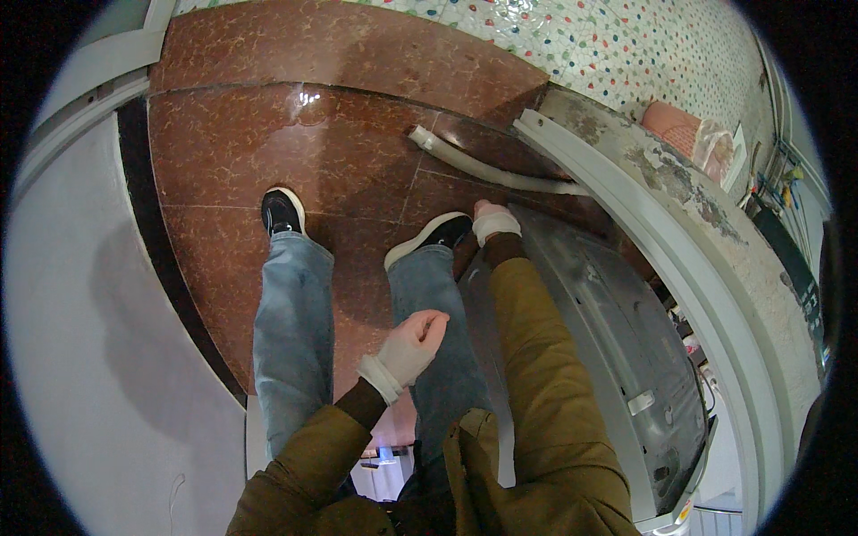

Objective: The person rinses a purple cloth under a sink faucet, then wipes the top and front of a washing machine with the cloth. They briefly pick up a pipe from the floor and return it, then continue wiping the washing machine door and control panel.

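Head view: my left hand (413, 347) curled, fingers pressed together; right hand (492, 221) by the far end of the grey metal casing (599, 304), finger state unclear; likely steadying it; next move called for firm grip.

No legible text. A small, pale rectangular patch (641, 402) on the dark-grey metal panel (594, 299), four o'clock, and a tiny yellow sticker-like mark (685, 515), towards five o'clock, cannot be read.

reddish-brown and pale-veined on the floor tiles (214, 143); white, speckled red and green on the mosaic (572, 45). grey on the metal panel (608, 295), whitish on the gloves (402, 355), olive-brown on the sleeves (550, 348), faded blue on the jeans (290, 308).
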Tool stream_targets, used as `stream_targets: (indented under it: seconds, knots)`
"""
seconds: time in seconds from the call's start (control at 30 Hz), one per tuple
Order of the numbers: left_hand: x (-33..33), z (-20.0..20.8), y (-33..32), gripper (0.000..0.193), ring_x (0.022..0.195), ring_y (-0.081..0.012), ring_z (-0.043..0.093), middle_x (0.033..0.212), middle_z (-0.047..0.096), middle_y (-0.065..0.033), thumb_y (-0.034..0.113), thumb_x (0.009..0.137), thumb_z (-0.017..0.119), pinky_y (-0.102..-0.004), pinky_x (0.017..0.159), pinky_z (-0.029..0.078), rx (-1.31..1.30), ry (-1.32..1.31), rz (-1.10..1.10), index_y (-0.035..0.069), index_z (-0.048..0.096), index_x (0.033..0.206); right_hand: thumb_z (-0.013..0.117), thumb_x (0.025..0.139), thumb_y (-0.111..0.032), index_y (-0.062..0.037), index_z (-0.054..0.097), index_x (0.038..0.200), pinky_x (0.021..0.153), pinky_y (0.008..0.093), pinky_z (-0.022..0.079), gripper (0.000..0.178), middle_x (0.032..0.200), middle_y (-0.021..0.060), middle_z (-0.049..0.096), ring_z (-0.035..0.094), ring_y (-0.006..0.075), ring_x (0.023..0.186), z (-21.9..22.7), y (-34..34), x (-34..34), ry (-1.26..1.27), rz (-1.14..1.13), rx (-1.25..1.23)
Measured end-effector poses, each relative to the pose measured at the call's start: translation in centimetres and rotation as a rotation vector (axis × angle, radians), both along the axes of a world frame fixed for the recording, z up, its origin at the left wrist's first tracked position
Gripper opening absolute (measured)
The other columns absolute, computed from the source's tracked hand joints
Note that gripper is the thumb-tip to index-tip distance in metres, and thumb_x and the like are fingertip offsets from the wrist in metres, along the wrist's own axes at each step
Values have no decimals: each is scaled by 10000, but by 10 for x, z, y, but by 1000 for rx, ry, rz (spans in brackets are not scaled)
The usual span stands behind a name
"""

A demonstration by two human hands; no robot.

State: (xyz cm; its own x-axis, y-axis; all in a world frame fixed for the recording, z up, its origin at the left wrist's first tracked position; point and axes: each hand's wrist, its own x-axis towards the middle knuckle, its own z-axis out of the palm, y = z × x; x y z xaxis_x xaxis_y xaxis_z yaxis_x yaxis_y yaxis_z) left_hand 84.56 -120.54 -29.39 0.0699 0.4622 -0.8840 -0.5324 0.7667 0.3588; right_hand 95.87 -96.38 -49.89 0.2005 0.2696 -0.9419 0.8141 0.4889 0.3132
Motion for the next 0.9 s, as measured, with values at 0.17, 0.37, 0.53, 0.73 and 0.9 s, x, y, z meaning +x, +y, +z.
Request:
stream_targets:
  seconds: [0.17, 0.37, 0.53, 0.73, 0.9]
  knots:
    - [0, -1, -2, 364, 672, -78, 575, 848, 623, 4, 310, 1072, 571, -258, 623, 480, 17, 10, 19, 33, 655, 1294, 625, 969, -180, -86, 565, 1411, 1052, 499, 529, 455, 1420, 207, 604, 591, 398, 1310, 3, 3, -7, -10, 36, -17]
    - [-7, 2, 2, 315, 1043, -238, 701, 1154, 728, -169, 255, 1042, 603, -338, 912, 532, -98, -54, 18, -4, 682, 1201, 671, 950, -198, -79, 572, 1391, 1012, 473, 550, 468, 1370, 164, 645, 620, 360, 1276, 12, 13, -29, 5, 91, 49]
    - [-18, 4, 0, 336, 1031, -230, 698, 1160, 727, -156, 276, 1054, 594, -330, 906, 532, -75, -52, -4, 8, 670, 1241, 774, 870, -277, -86, 580, 1343, 946, 458, 568, 546, 1251, 150, 681, 648, 340, 1190, -1, 16, -51, 289, 241, 287]
    - [-26, 2, -16, 328, 805, -107, 575, 944, 622, -15, 275, 1081, 566, -269, 715, 480, -74, -65, 13, 38, 651, 1290, 833, 805, -317, -64, 579, 1256, 912, 439, 572, 576, 1210, 115, 672, 644, 316, 1163, -55, 7, -73, 544, 366, 514]
    - [-22, 4, -19, 310, 699, -49, 499, 824, 541, 56, 254, 1092, 555, -237, 618, 438, -77, -117, 34, 50, 647, 1306, 829, 823, -324, -109, 633, 1178, 901, 434, 568, 460, 1187, 95, 688, 661, 295, 1143, -75, 10, -85, 433, 383, 494]
